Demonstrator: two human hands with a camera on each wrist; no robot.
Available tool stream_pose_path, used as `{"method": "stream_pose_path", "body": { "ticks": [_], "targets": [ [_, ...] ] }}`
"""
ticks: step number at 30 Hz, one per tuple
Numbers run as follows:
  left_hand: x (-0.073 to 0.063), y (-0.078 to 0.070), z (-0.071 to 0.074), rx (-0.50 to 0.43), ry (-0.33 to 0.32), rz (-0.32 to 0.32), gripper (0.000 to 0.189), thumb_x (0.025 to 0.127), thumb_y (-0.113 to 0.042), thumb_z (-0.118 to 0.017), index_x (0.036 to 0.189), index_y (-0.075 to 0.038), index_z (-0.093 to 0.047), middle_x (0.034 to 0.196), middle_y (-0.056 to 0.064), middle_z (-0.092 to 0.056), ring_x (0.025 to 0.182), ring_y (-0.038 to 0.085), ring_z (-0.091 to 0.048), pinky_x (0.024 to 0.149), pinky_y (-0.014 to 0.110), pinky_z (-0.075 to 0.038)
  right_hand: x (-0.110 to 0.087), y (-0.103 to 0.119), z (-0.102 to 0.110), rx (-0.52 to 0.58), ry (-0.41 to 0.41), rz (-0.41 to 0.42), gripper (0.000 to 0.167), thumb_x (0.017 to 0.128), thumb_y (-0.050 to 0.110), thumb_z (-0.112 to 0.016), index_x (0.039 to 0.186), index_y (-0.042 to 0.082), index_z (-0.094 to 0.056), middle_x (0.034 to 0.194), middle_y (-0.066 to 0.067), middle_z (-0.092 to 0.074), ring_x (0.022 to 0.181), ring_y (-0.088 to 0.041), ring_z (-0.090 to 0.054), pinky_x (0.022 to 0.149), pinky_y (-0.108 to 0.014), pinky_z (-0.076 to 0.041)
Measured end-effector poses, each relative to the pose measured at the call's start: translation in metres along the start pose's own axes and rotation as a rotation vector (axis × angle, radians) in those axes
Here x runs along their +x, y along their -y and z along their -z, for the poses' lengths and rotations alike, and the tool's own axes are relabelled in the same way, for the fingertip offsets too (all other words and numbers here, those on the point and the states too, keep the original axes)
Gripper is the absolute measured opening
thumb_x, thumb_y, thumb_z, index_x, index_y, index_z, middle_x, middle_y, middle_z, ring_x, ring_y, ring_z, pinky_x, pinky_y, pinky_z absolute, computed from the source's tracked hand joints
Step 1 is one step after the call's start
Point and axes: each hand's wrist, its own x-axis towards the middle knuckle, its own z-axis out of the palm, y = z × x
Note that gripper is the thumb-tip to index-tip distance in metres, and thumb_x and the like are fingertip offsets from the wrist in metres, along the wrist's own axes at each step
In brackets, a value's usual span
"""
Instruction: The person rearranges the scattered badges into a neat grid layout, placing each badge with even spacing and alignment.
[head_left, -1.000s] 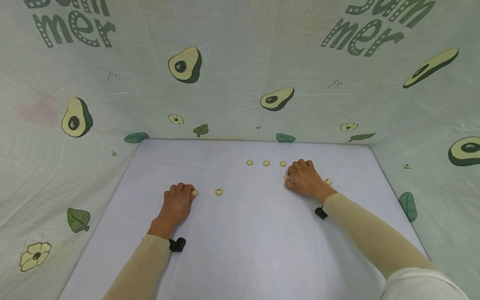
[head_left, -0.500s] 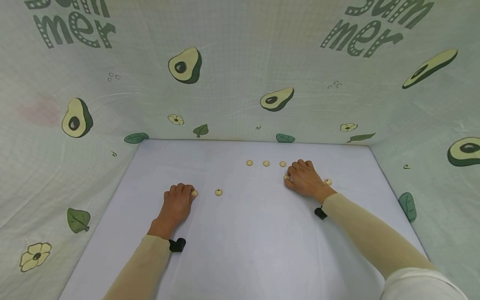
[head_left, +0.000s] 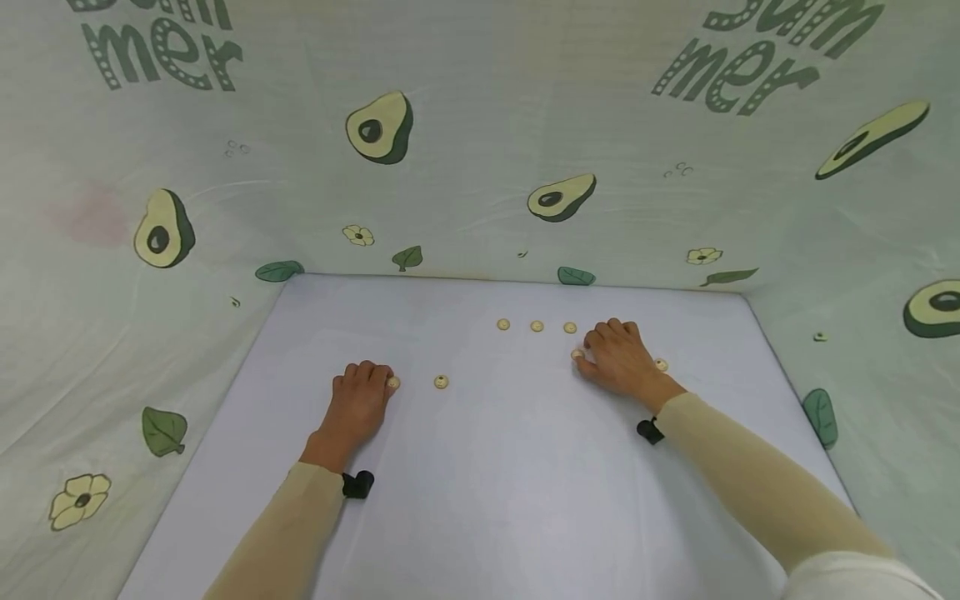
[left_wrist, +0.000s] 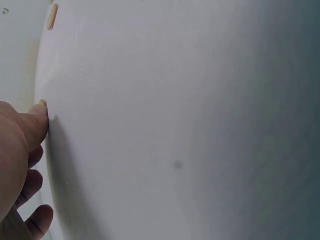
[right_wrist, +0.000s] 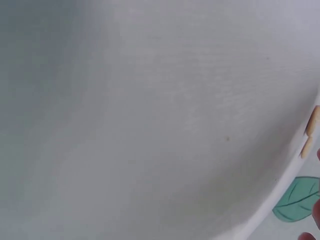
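In the head view my left hand [head_left: 358,407] is at the left of the white board, pinching a small round wooden disc [head_left: 393,382] between thumb and index finger. The left wrist view shows only a sliver of this disc [left_wrist: 42,102] beyond the thumb tip. To its right a second wooden disc [head_left: 441,382] lies flat, with dark marks on its face. My right hand [head_left: 621,360] rests at the right, thumb and index finger spread around a disc [head_left: 577,354]. That disc [right_wrist: 313,121] shows apart from the visible fingertips in the right wrist view.
Behind the hands, a row of three discs runs from a left one [head_left: 503,324] through a middle one [head_left: 537,326] to a right one [head_left: 570,327]. Another disc [head_left: 661,364] lies beside the right wrist. A printed cloth [head_left: 465,142] rises around the white board [head_left: 480,500].
My right thumb and index finger have parted a little, and more of the disc between them shows. The left hand keeps its hold. The head view has shifted slightly.
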Motion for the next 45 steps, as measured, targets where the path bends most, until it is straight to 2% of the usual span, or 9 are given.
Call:
{"method": "stream_pose_path", "body": {
  "ticks": [9,15,21,25,30,37,40,45],
  "targets": [
    [0.006,-0.002,0.003,0.042,0.005,-0.049,0.026,0.106,-0.023,-0.067,0.123,-0.004,-0.065,0.115,0.015,-0.062,0.108,0.037,-0.053,0.092,0.057,-0.045,-0.025,-0.013,0.012,-0.001,-0.049,-0.043,0.031,0.097,0.032,-0.068,0.105,0.002,-0.07,0.102,-0.013,-0.065,0.101,-0.035,-0.054,0.097,-0.058,-0.039],
    [0.001,0.0,0.004,0.047,-0.01,-0.049,0.024,0.106,-0.022,-0.067,0.119,-0.003,-0.065,0.112,0.015,-0.062,0.105,0.037,-0.053,0.089,0.056,-0.044,-0.041,-0.035,0.019,-0.016,-0.119,-0.046,0.025,0.096,0.025,-0.068,0.103,0.001,-0.07,0.098,-0.013,-0.065,0.1,-0.037,-0.054,0.095,-0.06,-0.038],
    [-0.002,0.001,0.005,0.047,-0.007,-0.049,0.023,0.107,-0.021,-0.065,0.12,-0.003,-0.063,0.111,0.015,-0.061,0.106,0.037,-0.053,0.09,0.058,-0.044,-0.064,-0.063,0.027,-0.016,-0.182,-0.095,0.021,0.096,0.018,-0.065,0.101,-0.001,-0.07,0.097,-0.018,-0.067,0.1,-0.042,-0.055,0.094,-0.064,-0.038],
    [-0.001,0.003,0.002,0.065,0.008,-0.054,0.023,0.108,-0.023,-0.063,0.121,-0.003,-0.062,0.114,0.015,-0.06,0.108,0.037,-0.053,0.092,0.06,-0.043,-0.08,-0.071,0.028,-0.033,-0.155,-0.098,0.02,0.095,0.018,-0.069,0.102,-0.001,-0.07,0.101,-0.019,-0.068,0.101,-0.044,-0.057,0.094,-0.067,-0.039],
    [0.001,0.003,-0.002,0.07,0.005,-0.064,0.023,0.108,-0.023,-0.062,0.12,-0.004,-0.061,0.115,0.015,-0.061,0.109,0.037,-0.053,0.092,0.06,-0.043,-0.096,-0.067,0.021,-0.046,-0.08,-0.085,0.025,0.095,0.025,-0.071,0.101,0.001,-0.069,0.103,-0.018,-0.068,0.103,-0.043,-0.057,0.092,-0.067,-0.04],
    [0.0,0.002,-0.001,0.043,0.009,-0.054,0.021,0.108,-0.022,-0.061,0.119,-0.003,-0.061,0.112,0.014,-0.06,0.105,0.036,-0.052,0.091,0.059,-0.043,-0.099,-0.061,0.011,-0.072,-0.006,-0.117,0.034,0.098,0.034,-0.069,0.101,0.001,-0.067,0.11,-0.021,-0.068,0.106,-0.043,-0.057,0.093,-0.065,-0.041],
    [-0.001,0.001,0.0,0.04,0.004,-0.053,0.021,0.108,-0.021,-0.062,0.119,-0.003,-0.061,0.11,0.014,-0.059,0.103,0.035,-0.051,0.09,0.058,-0.042,-0.099,-0.061,0.008,-0.061,-0.002,-0.113,0.031,0.098,0.032,-0.069,0.102,0.001,-0.069,0.106,-0.019,-0.068,0.104,-0.042,-0.057,0.093,-0.064,-0.04],
    [-0.001,0.002,-0.001,0.042,-0.018,-0.061,0.021,0.107,-0.021,-0.063,0.118,-0.003,-0.061,0.109,0.014,-0.06,0.102,0.035,-0.051,0.087,0.056,-0.043,-0.1,-0.059,0.009,-0.012,0.005,-0.084,0.032,0.096,0.026,-0.067,0.113,-0.001,-0.071,0.109,-0.017,-0.067,0.107,-0.04,-0.057,0.096,-0.063,-0.039]
  ]
}}
